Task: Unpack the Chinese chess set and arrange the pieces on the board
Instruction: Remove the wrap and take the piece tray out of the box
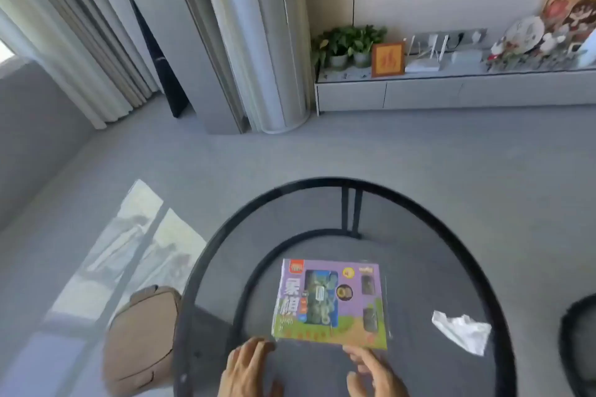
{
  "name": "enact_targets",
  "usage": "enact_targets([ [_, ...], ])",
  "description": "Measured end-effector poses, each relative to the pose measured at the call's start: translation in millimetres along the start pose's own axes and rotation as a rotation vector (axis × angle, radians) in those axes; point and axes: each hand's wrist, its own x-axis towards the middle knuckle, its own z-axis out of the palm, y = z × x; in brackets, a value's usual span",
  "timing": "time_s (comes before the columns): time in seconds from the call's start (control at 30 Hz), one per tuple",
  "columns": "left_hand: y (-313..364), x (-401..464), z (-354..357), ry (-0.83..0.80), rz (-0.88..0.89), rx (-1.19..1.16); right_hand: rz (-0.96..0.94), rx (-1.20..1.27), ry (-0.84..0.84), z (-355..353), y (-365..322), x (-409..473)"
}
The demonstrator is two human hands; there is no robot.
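While the left hand (248, 364) rested with spread fingers on the round glass worktop (206, 267), its grip holding nothing, the sealed chess set packet (332, 303) lay flat just beyond it. Right hand (374, 374), fingers relaxed, touched the packet's near edge; a crumpled tissue (461, 332) lay rightward.
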Motion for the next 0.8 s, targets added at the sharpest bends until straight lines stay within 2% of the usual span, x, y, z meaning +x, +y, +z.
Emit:
enact_targets([
  [0.03, -0.9, 10.0, 23.9, 0.062, -0.082, 0.007, -0.034, -0.013, -0.017, 6.3, 5.0, 6.4],
  [0.1, -12.3, 9.2, 75.9, 0.071, -0.183, 0.084, -0.068, -0.121, -0.019, 26.9, 23.3, 15.3],
  [0.2, -31.3, 2.5, 126.4, -0.020, -0.189, 0.245, -0.129, -0.306, -0.147, 69.0, 76.4, -5.1],
  [0.3, -45.7, -0.9, 157.7, -0.004, -0.130, 0.417, -0.243, -0.489, -0.139, 88.5, 101.4, -25.0],
  [0.43, -62.5, -11.9, 180.4, 0.060, -0.096, 0.470, -0.308, -0.658, -0.097, 104.6, 106.7, -38.0],
  [0.8, -77.3, -15.5, 192.8, 0.255, 0.031, 0.417, -0.398, -0.734, 0.054, 119.5, 124.5, -39.4],
])
